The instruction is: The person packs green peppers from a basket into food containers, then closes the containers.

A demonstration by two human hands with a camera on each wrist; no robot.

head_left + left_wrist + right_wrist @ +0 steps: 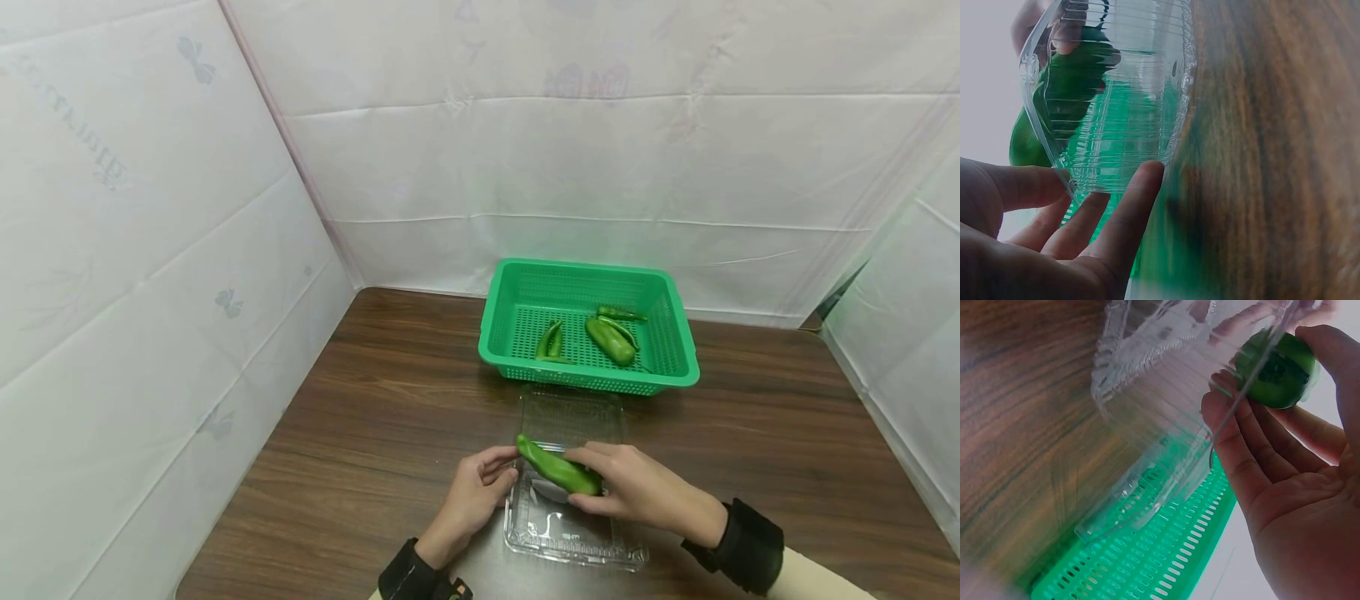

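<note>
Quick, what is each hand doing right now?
Left hand: open, fingers touching the clear plastic container.
Right hand: holding the green pepper above it.

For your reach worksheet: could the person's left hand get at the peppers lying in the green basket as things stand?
Probably yes: the left hand only touches the clear container, and the green basket is open-topped just behind it, its peppers uncovered.

Clear glossy ribbed plastic clamshell; green perforated plastic basket; wood-grain table; glossy pepper.
</note>
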